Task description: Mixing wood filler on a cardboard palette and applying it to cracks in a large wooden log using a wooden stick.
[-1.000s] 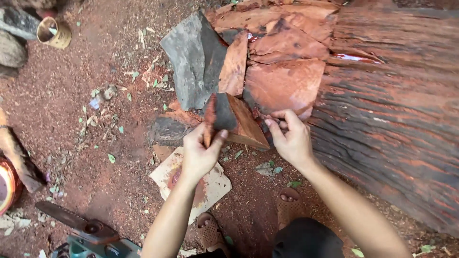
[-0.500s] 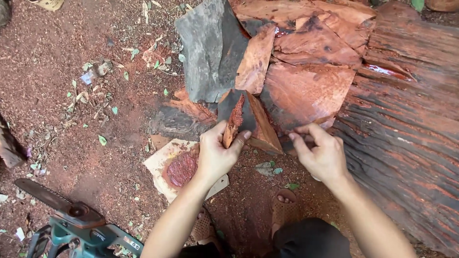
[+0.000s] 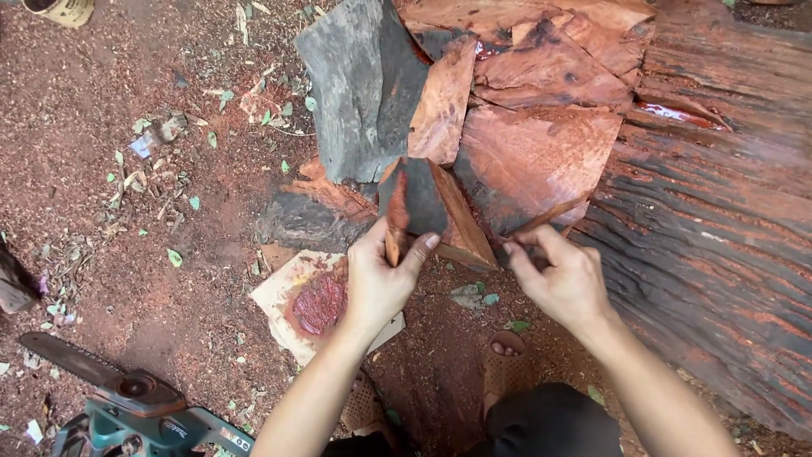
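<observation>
Single head view, worn by person, looks steeply down and slightly forward at ground. Close range: forearms enter from bottom edge, left hand and right hand near centre. Split log pieces fill far and right; chainsaw near left corner. No second view, no overlap.

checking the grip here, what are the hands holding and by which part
Left hand grips the wedge-shaped wood chunk by its near left edge. Right hand pinches at its lower right corner; what it grips cannot be told.

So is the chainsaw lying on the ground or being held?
Lying on the ground. The chainsaw rests on the sawdust, lower left, while both hands are up at the wedge-shaped wood piece.
</observation>
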